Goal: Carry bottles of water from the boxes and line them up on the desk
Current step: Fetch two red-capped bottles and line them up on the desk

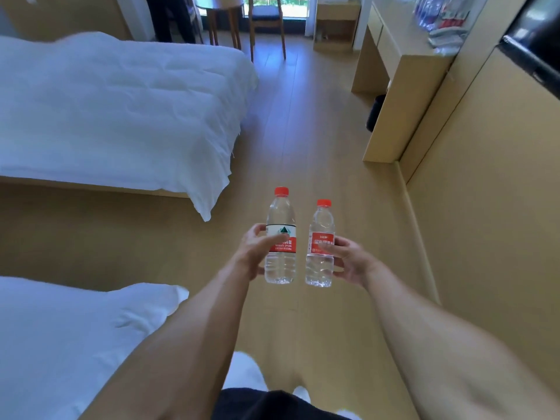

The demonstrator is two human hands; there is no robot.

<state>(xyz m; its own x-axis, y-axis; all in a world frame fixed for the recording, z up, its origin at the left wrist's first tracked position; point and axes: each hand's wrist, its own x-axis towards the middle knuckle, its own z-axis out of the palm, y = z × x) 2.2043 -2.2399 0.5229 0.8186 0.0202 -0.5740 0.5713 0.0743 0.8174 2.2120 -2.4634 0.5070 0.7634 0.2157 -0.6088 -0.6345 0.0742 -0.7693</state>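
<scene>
**Two bottles on the way to the desk**

I am gripping one bottle (pixel 280 237) in my left hand (pixel 256 250) and a shorter bottle (pixel 320 247) in my right hand (pixel 348 259), both upright and apart so they are not knocking, well short of the desk (pixel 403 71) ahead on my right.

desk items (pixel 439 19) blurred (bottles, perhaps), television (pixel 536 47) cropped

We see the pale wooden desk (pixel 403 60) at far right, its top bearing wrapped bottle packs (pixel 439 16), above a light wood floor (pixel 303 147).
</scene>
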